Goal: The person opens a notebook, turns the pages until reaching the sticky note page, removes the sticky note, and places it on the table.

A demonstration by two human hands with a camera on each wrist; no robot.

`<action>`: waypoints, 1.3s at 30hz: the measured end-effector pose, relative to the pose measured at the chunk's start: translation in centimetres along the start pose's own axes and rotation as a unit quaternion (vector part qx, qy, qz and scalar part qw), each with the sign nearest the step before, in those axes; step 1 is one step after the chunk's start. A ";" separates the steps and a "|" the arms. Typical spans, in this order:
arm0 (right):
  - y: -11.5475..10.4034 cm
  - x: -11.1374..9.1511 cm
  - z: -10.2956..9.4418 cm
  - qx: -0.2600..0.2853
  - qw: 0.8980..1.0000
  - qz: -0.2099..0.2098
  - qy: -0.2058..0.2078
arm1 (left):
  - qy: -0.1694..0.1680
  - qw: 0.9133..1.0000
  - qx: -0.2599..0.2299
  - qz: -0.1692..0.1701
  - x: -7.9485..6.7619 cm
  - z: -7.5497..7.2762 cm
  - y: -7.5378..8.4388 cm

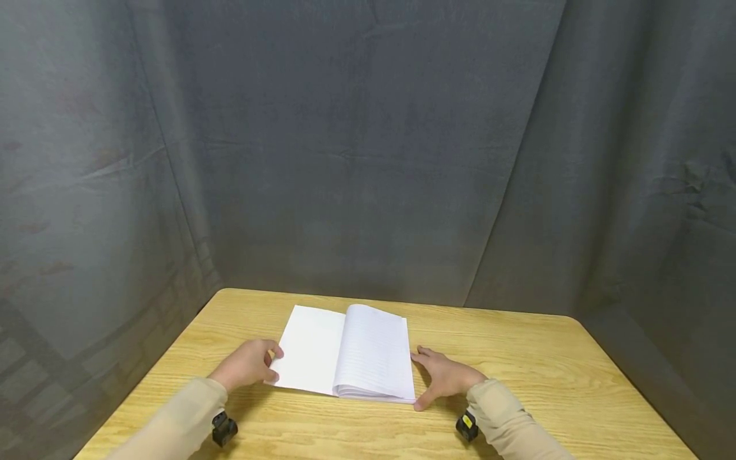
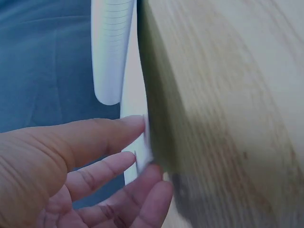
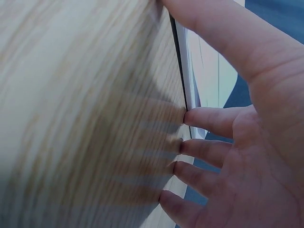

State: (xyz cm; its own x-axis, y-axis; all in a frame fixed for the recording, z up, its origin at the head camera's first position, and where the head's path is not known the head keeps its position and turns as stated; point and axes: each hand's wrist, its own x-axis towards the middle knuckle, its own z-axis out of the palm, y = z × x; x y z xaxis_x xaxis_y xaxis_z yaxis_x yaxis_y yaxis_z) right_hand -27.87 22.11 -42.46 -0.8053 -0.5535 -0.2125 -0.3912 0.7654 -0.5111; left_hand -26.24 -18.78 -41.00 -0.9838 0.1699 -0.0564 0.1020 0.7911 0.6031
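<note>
Down at six o'clock in the head view, it's the white notebook [image 1: 344, 354], lying open on the wood-grained surface [image 1: 552, 383], with a hand at either side! Over at the notebook's nine o'clock, the left hand [image 1: 248, 364] pinches the outer edge of the blank left side [image 1: 309, 348], thumb above, fingertips tucked below. Across to three o'clock, the right hand [image 1: 447, 374] is spread wide, fingers fanned with their tips along the right edge, thumb down by the four o'clock corner. And between them, look, the lined pages [image 1: 376, 358] bow up beside the spine in a soft, rounded curve! Beige sleeves [image 1: 514, 418] come in from seven and five o'clock, and away at twelve, grey cloth [image 1: 356, 153] hangs behind the surface's far edge.
</note>
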 end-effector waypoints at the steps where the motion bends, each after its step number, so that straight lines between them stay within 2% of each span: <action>1: 0.0 0.0 0.0 -0.001 1.000 -0.002 0.000 | 0.000 1.000 0.008 -0.001 0.0 0.1 -0.1; 11: 0.0 0.0 0.1 0.000 1.000 -0.003 0.004 | -0.006 1.000 0.023 -0.009 0.0 0.8 -0.4; 20: -0.2 0.0 0.1 0.010 1.000 0.006 0.011 | -0.011 0.999 0.049 -0.004 0.1 0.8 -0.3; 26: -0.3 -0.1 0.1 0.005 1.000 0.004 0.010 | -0.012 0.999 0.050 -0.004 0.1 0.6 -0.4; 32: -0.1 0.0 0.1 0.004 1.000 0.005 0.008 | -0.005 0.999 0.038 0.007 0.4 -0.6 0.2; 39: 0.2 0.1 0.3 0.003 1.000 0.005 0.013 | 0.016 0.998 0.050 0.046 0.7 -2.6 2.3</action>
State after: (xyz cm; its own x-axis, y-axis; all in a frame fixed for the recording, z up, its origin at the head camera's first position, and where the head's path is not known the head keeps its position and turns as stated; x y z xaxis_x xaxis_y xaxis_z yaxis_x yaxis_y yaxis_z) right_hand -27.93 22.11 -42.86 -0.8205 -0.5372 -0.1952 -0.3806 0.7683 -0.5146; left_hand -27.04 -18.38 -37.63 -0.9739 0.2260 0.0222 0.2041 0.8283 0.5218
